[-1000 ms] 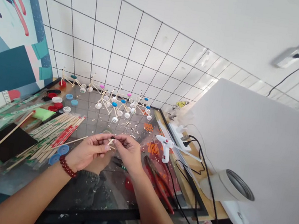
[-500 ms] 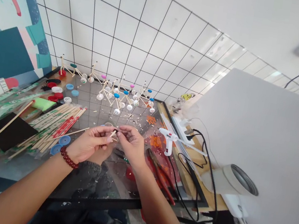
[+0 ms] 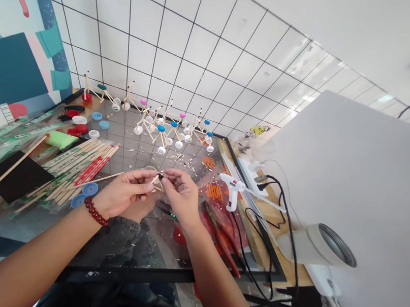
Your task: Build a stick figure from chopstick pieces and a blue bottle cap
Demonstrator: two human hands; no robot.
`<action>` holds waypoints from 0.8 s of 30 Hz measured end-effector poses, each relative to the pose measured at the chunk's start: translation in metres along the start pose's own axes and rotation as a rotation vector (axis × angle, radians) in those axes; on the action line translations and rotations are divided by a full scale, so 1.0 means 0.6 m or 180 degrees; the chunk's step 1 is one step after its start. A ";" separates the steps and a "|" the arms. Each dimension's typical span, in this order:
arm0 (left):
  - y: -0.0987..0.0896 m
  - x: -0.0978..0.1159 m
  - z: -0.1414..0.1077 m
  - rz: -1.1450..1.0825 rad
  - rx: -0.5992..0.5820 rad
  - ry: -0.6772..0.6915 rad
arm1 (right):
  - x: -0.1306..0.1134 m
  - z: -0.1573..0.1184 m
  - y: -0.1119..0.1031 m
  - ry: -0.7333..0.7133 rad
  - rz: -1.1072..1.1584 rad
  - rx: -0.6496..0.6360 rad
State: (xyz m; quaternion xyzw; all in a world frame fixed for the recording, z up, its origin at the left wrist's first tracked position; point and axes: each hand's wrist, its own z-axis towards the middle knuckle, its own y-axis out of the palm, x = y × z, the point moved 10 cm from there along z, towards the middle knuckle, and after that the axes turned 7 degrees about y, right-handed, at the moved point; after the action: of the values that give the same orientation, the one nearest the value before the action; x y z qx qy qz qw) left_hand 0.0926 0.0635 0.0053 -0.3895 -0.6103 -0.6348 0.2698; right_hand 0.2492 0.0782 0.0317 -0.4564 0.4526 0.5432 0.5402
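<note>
Over the middle of the glass tabletop, my left hand (image 3: 129, 191) pinches a short piece of wooden stick (image 3: 155, 179) between thumb and fingers. A small black piece (image 3: 160, 176) sits at the end of that stick, and my right hand (image 3: 180, 196) pinches it with thumb and forefinger. The fingers partly cover both pieces, so I cannot tell whether they are joined. Below and behind the hands lies a round rim (image 3: 151, 168), mostly hidden. Two blue bottle caps (image 3: 90, 188) lie left of my left wrist.
Stick models with bottle-cap wheels (image 3: 161, 150) stand along the back. Wrapped chopsticks (image 3: 83, 168), a black sheet (image 3: 19, 174) and loose caps (image 3: 97, 116) lie left. At right are a white glue gun (image 3: 232, 188), red-handled pliers (image 3: 224, 243), black cables (image 3: 294, 238) and a lamp (image 3: 314, 247).
The camera view has shifted slightly. Both hands stay together in nearly the same pose, still pinching the stick and the black piece.
</note>
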 end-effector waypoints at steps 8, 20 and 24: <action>-0.002 -0.003 0.001 0.0046 -0.0023 -0.0019 | -0.006 -0.004 0.000 -0.0136 -0.0118 -0.0006; -0.004 -0.006 0.000 0.0068 0.0077 -0.0061 | -0.005 -0.004 0.000 -0.0119 -0.0276 -0.0004; -0.003 -0.004 0.000 0.0056 0.0088 -0.0042 | -0.006 -0.005 0.000 -0.0113 -0.0261 -0.0023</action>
State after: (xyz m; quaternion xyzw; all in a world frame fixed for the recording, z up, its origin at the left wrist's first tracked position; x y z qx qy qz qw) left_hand 0.0926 0.0631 0.0024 -0.3953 -0.6173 -0.6214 0.2766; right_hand 0.2491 0.0746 0.0348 -0.4668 0.4219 0.5303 0.5683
